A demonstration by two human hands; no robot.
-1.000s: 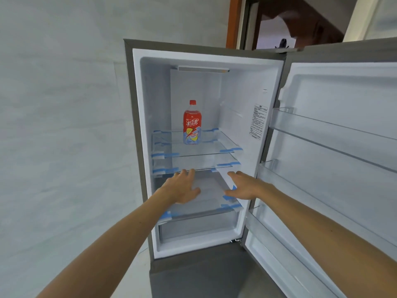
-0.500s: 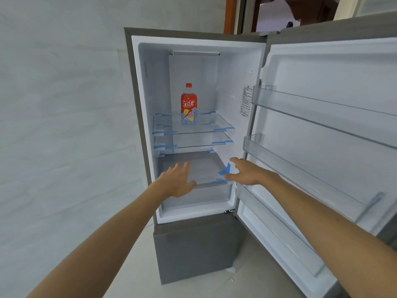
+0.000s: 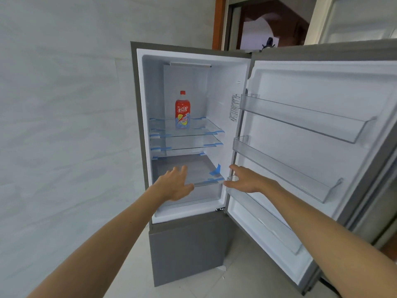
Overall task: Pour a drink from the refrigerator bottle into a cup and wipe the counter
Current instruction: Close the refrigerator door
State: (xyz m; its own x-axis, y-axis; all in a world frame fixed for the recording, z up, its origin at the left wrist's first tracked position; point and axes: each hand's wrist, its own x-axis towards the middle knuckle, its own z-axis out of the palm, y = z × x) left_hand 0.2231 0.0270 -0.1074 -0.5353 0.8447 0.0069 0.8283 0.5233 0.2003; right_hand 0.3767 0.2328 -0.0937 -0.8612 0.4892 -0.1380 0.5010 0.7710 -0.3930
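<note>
A red-labelled drink bottle (image 3: pixel 182 110) with a red cap stands upright on the top glass shelf (image 3: pixel 206 127) of the open refrigerator (image 3: pixel 141 125). My left hand (image 3: pixel 175 186) is stretched out in front of the lower compartment, fingers apart, holding nothing, well below the bottle. My right hand (image 3: pixel 245 179) is also open and empty, reaching near the inner edge of the fridge door at the level of the lowest glass shelf. No cup or cloth is in view.
The fridge door (image 3: pixel 300 147) hangs wide open to the right with clear door bins (image 3: pixel 285 166). A closed grey lower drawer (image 3: pixel 184 250) sits below. A pale tiled wall (image 3: pixel 64 125) fills the left; a doorway (image 3: pixel 268 24) is behind.
The view has pulled back from the fridge, so the lower drawer and floor now show. Both hands stay outstretched and empty at about the same height.
</note>
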